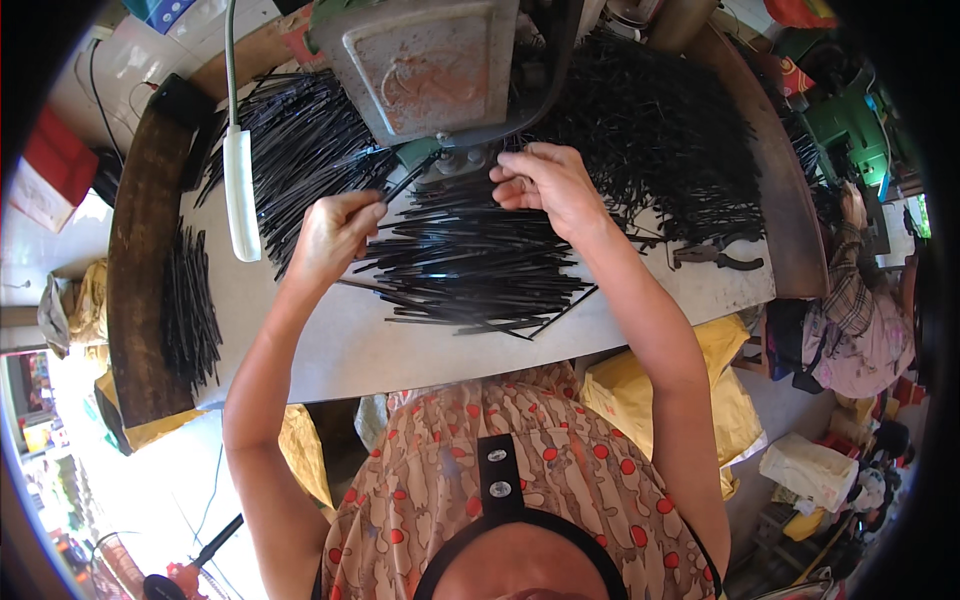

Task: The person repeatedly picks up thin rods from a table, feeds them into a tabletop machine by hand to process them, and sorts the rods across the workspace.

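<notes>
The left hand [338, 235] is over the table [310, 352], between the near edge and the green machine [430, 75] at the far edge. Its grip pinches a thin black strip [408, 180] between thumb and fingers, and the strip slants from there toward the metal base [455, 165] of the machine. The right hand [545, 188] is just right of that base, with thumb and fingers curled toward each other; whether its grip holds anything, I cannot tell.

Between the hands and the near edge of the table lies a loose central pile of black strips [480, 265], mostly laid crosswise, a few slanting out at its near side. A larger left pile [305, 150] spreads left of the machine, and a dense, tangled heap [665, 130] covers the far right corner. A narrow bundle [192, 310] lies along the table's left edge, beside the curved wooden rim [145, 260].

Pliers with dark handles [718, 258] lie near the right edge. A white lamp [240, 195] hangs above the left pile. Yellow sacks [690, 390] show below the near edge. Beyond the right edge sits another person in a plaid sleeve [850, 275].
</notes>
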The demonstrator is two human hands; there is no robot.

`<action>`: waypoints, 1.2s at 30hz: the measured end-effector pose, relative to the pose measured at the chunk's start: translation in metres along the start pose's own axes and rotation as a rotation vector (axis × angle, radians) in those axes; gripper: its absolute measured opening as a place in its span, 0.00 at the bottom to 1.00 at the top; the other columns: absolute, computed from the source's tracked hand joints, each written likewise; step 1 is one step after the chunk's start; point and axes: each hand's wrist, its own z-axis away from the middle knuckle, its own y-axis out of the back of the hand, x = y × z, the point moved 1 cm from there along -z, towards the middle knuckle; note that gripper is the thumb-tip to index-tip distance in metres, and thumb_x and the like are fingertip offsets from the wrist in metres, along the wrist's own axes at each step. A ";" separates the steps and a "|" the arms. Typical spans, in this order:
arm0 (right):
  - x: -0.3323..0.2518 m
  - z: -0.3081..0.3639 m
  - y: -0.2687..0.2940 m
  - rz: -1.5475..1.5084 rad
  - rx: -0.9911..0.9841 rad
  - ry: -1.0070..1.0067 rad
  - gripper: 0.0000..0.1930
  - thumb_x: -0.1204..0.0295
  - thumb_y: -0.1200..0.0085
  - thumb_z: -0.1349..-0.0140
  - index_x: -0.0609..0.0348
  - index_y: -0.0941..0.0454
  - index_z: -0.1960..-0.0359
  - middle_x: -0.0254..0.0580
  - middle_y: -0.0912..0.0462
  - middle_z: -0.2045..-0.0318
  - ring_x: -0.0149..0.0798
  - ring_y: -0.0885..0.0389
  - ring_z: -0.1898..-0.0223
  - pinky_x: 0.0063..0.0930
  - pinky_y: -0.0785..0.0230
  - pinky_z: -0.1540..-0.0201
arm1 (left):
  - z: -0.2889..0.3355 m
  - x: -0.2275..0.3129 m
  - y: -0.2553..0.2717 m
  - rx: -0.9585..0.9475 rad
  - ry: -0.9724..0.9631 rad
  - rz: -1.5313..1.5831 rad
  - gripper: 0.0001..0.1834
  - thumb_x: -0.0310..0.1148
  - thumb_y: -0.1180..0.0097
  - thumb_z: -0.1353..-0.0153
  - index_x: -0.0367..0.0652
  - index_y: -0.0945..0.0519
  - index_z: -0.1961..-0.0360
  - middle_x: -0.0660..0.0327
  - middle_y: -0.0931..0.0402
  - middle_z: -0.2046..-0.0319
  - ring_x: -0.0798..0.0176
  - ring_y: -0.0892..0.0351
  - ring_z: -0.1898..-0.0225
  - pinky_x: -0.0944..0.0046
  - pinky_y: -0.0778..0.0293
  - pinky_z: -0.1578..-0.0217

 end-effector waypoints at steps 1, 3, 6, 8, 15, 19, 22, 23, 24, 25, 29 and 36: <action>0.000 0.002 0.001 -0.003 -0.001 0.001 0.10 0.69 0.49 0.46 0.66 0.28 0.74 0.45 0.23 0.74 0.31 0.23 0.78 0.20 0.28 0.75 | 0.004 -0.002 0.002 0.001 0.000 -0.003 0.11 0.30 0.50 0.44 0.31 0.25 0.64 0.62 0.29 0.86 0.74 0.33 0.88 0.72 0.39 0.88; -0.002 0.006 -0.001 0.177 -0.135 -0.074 0.10 0.68 0.48 0.47 0.64 0.28 0.76 0.43 0.23 0.76 0.29 0.24 0.79 0.18 0.30 0.77 | 0.011 -0.009 0.002 -0.281 0.229 0.479 0.09 0.30 0.51 0.43 0.34 0.25 0.71 0.63 0.28 0.84 0.73 0.32 0.87 0.75 0.38 0.89; 0.001 0.014 -0.021 0.177 -0.289 -0.109 0.12 0.65 0.45 0.49 0.64 0.26 0.76 0.41 0.23 0.77 0.27 0.26 0.81 0.16 0.31 0.78 | 0.026 0.002 -0.021 -0.326 0.261 0.682 0.07 0.30 0.53 0.42 0.36 0.28 0.73 0.60 0.27 0.81 0.72 0.31 0.86 0.76 0.37 0.90; 0.012 0.013 -0.032 0.110 -0.354 -0.160 0.14 0.64 0.43 0.49 0.66 0.26 0.73 0.39 0.23 0.78 0.26 0.26 0.81 0.16 0.31 0.77 | 0.030 0.010 -0.036 -0.354 0.252 0.752 0.08 0.30 0.53 0.42 0.36 0.28 0.73 0.59 0.27 0.81 0.71 0.30 0.86 0.76 0.37 0.89; 0.007 0.008 -0.023 -0.169 -0.349 -0.098 0.11 0.70 0.47 0.45 0.66 0.27 0.67 0.44 0.23 0.72 0.33 0.22 0.74 0.22 0.27 0.70 | 0.027 0.013 -0.040 -0.301 0.104 0.402 0.08 0.30 0.50 0.44 0.34 0.28 0.69 0.57 0.27 0.78 0.67 0.30 0.83 0.70 0.34 0.84; 0.010 -0.008 -0.005 -0.415 -0.123 -0.013 0.10 0.73 0.50 0.44 0.70 0.28 0.66 0.51 0.23 0.68 0.43 0.21 0.66 0.30 0.25 0.63 | 0.024 0.035 -0.046 0.543 -0.715 -0.549 0.21 0.28 0.43 0.52 0.31 0.33 0.57 0.49 0.31 0.61 0.54 0.30 0.63 0.61 0.33 0.64; 0.011 -0.012 0.002 -0.503 -0.063 0.056 0.09 0.73 0.52 0.43 0.70 0.28 0.66 0.52 0.23 0.67 0.46 0.22 0.63 0.33 0.26 0.61 | 0.025 0.036 -0.058 0.173 -0.353 0.107 0.20 0.29 0.44 0.50 0.31 0.31 0.57 0.50 0.29 0.64 0.57 0.29 0.65 0.63 0.32 0.64; 0.012 -0.013 0.001 -0.528 -0.059 0.070 0.09 0.74 0.52 0.43 0.70 0.28 0.66 0.53 0.23 0.67 0.47 0.22 0.62 0.34 0.26 0.60 | 0.021 0.034 -0.062 -0.018 -0.047 0.463 0.16 0.30 0.45 0.48 0.31 0.29 0.60 0.52 0.26 0.68 0.60 0.27 0.71 0.66 0.30 0.69; 0.013 -0.013 -0.001 -0.553 -0.054 0.086 0.09 0.74 0.53 0.43 0.70 0.28 0.66 0.54 0.24 0.67 0.48 0.23 0.62 0.36 0.26 0.59 | 0.014 0.031 -0.060 -0.019 -0.049 0.464 0.16 0.30 0.45 0.48 0.31 0.29 0.60 0.52 0.26 0.68 0.60 0.27 0.71 0.66 0.30 0.69; 0.013 -0.013 -0.001 -0.553 -0.051 0.089 0.09 0.74 0.53 0.43 0.70 0.28 0.66 0.54 0.24 0.67 0.48 0.23 0.62 0.36 0.26 0.59 | 0.003 0.025 -0.058 -0.053 0.103 0.745 0.15 0.33 0.45 0.47 0.32 0.28 0.64 0.54 0.25 0.73 0.63 0.27 0.76 0.68 0.31 0.74; 0.012 -0.015 -0.007 -0.578 -0.026 0.074 0.09 0.75 0.54 0.42 0.70 0.28 0.66 0.56 0.24 0.67 0.50 0.23 0.62 0.38 0.26 0.59 | -0.027 0.008 -0.048 -0.019 0.330 1.188 0.15 0.40 0.48 0.44 0.36 0.28 0.70 0.58 0.25 0.78 0.67 0.28 0.79 0.73 0.37 0.82; 0.016 -0.019 -0.011 -0.601 -0.009 0.091 0.10 0.73 0.53 0.42 0.70 0.29 0.65 0.56 0.23 0.67 0.47 0.22 0.63 0.37 0.26 0.59 | -0.048 0.000 -0.048 -0.001 0.279 1.193 0.11 0.34 0.48 0.45 0.35 0.27 0.72 0.59 0.27 0.82 0.68 0.32 0.83 0.73 0.40 0.84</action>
